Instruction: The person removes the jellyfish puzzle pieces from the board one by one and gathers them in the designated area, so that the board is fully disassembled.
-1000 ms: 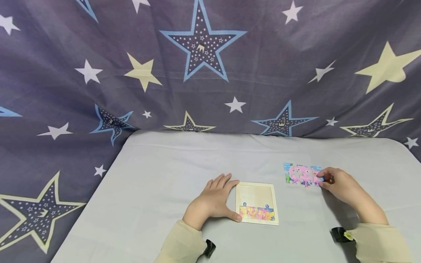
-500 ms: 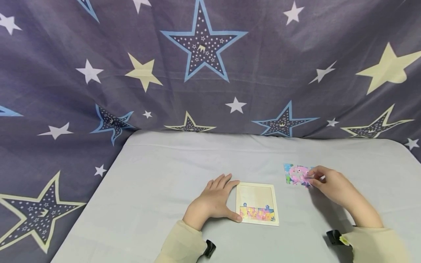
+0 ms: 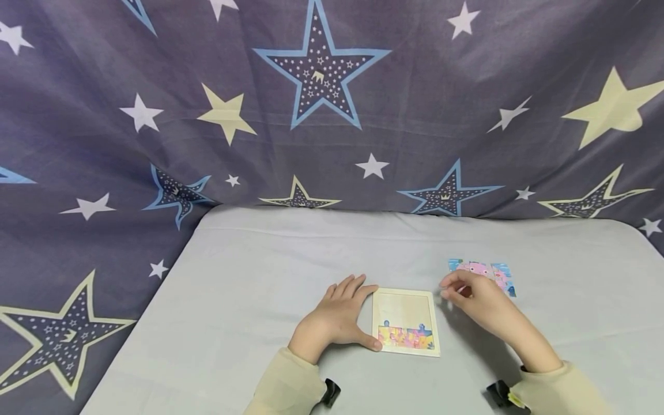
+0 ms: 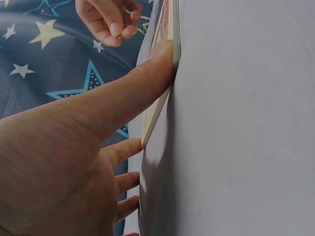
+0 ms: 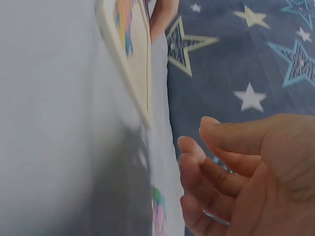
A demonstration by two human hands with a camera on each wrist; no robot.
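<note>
My left hand [image 3: 337, 317] lies with fingers spread at the left side of a pale wooden puzzle tray [image 3: 402, 306]; the thumb touches its near corner and the index finger its far one. Puzzle pieces [image 3: 406, 338], pink, yellow and blue, fill the tray's near part. Just right of the tray, my right hand [image 3: 482, 300] hovers with loosely bent fingers. In the right wrist view its thumb [image 5: 231, 136] and fingertips stand apart, and nothing shows between them. Loose puzzle pieces [image 3: 502, 278] with a pink picture on blue lie behind the right hand, which partly covers them.
A pale grey cloth [image 3: 249, 288] covers the table. Behind it and to the left hangs a dark curtain [image 3: 332, 155] with stars. Each wrist wears a black strap device, such as the one on the left wrist [image 3: 331, 393].
My right hand has swept left across the loose pieces towards the tray, uncovering the right-hand piece, which now sits a little apart. The left hand and tray have stayed in place.
</note>
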